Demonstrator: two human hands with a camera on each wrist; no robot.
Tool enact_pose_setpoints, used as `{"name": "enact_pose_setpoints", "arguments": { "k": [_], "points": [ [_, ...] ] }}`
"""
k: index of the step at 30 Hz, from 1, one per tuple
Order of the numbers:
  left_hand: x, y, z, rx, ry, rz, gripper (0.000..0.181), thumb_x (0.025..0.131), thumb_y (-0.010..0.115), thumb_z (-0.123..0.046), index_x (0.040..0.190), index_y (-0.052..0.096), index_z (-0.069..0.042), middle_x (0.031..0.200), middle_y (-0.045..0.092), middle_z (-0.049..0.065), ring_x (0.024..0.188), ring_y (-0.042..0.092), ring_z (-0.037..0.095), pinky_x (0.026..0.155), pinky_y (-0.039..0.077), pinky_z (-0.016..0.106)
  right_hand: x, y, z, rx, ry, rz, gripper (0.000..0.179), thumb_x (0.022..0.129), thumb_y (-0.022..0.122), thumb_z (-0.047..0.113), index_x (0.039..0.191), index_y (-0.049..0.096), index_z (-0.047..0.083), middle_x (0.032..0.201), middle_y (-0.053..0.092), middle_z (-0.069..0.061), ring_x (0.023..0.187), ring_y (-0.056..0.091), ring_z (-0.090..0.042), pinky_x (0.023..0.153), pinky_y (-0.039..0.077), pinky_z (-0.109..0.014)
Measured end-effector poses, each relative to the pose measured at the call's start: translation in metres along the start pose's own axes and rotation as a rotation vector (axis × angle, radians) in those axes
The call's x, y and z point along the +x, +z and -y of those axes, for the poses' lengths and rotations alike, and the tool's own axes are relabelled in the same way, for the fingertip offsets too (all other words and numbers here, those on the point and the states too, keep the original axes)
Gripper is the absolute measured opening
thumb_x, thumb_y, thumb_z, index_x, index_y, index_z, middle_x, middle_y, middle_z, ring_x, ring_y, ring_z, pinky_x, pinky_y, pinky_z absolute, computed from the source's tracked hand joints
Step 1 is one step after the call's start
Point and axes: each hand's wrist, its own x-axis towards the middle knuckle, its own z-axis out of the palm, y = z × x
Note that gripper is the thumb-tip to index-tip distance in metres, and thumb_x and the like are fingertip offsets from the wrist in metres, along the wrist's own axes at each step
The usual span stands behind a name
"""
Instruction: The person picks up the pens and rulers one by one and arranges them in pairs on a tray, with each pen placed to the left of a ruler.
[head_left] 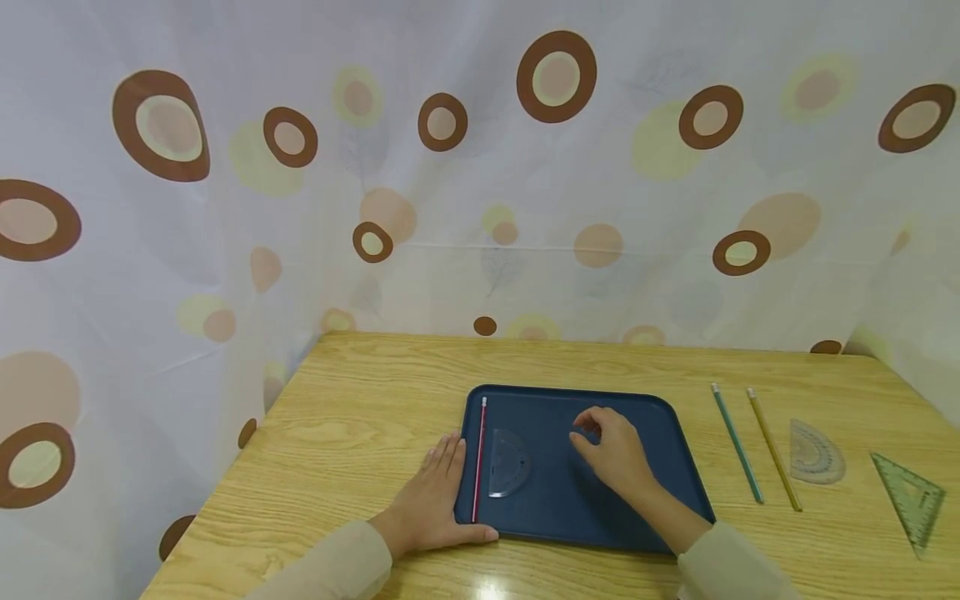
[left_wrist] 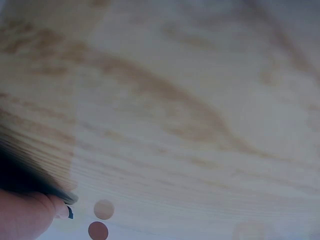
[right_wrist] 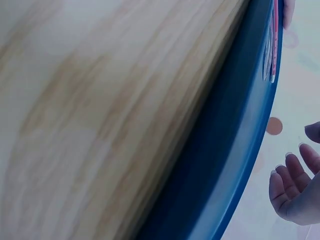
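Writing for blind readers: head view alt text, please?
A right hand hovers over a navy rectangular tray bearing a red pencil and clear semicircular protractor; the left hand touches its edge. To its right: teal pencil, yellow pencil, second clear protractor, green triangular ruler.

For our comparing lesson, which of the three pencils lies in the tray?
The red pencil; the teal pencil and yellow pencil lie on the table.

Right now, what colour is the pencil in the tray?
The pencil is mostly red with a whitish far end, clearest in the head view.
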Motion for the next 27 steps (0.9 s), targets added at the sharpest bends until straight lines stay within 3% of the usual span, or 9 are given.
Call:
{"name": "enact_pose_setpoints", "arguments": {
  "k": [27],
  "points": [
    [-0.001,-0.002,-0.003,-0.024,-0.012,0.008,0.118,0.071,0.050,-0.078,0.148,0.007,0.000,0.157,0.005,0.016,0.145,0.006,0.030,0.117,0.017,0.045,-0.014,-0.036,-0.050,-0.044,0.031,-0.017,0.015,0.082,0.066,0.007,0.092,0.063,-0.003,0.089,0.062,-0.015,0.079,0.056,-0.024,0.069,0.047,-0.035]
  ]
}}
